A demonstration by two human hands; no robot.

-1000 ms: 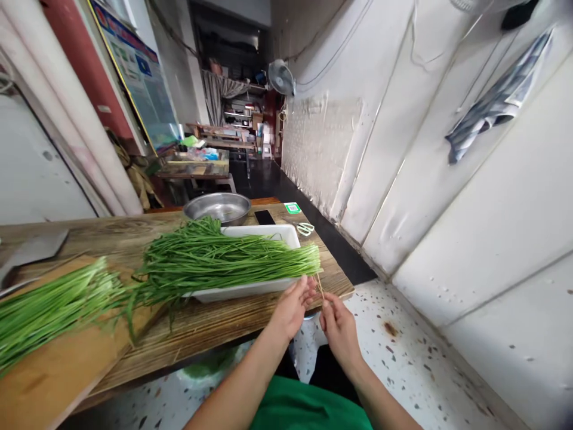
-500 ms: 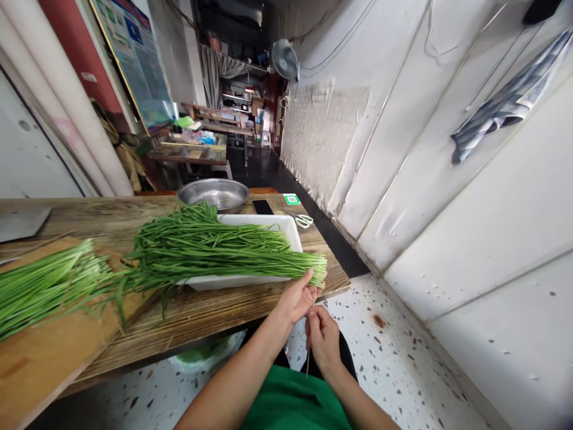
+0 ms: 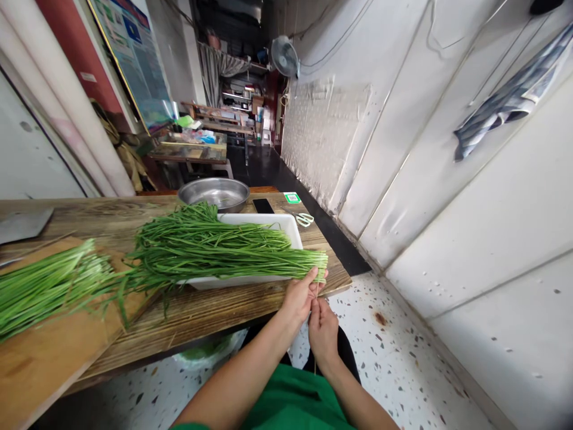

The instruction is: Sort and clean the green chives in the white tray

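Observation:
My left hand (image 3: pixel 299 297) is closed around the pale stem end of a bunch of garlic chives (image 3: pixel 250 263), its thumb on top. The bunch lies across the front of a white tray (image 3: pixel 290 226), with its stem ends past the tray's right side and its leaves trailing left. Just below, my right hand (image 3: pixel 323 329) pinches a thin straw-coloured tie (image 3: pixel 317 291), which runs up to the stems and hangs down below the fist. More loose chives fill the tray behind the bunch.
At left, another bunch of chives (image 3: pixel 45 286) lies on a wooden board (image 3: pixel 54 364), near a cleaver blade (image 3: pixel 27 224). Behind the tray are a steel basin (image 3: pixel 213 194), a black phone (image 3: pixel 262 206), scissors (image 3: pixel 305 220) and a green code card (image 3: pixel 292 197). A lined bin (image 3: pixel 208 358) stands under the table edge.
My right hand has shifted slightly up and right, closer to the stem ends, still pinching the tie. My left hand stays on the bunch, moved only a little.

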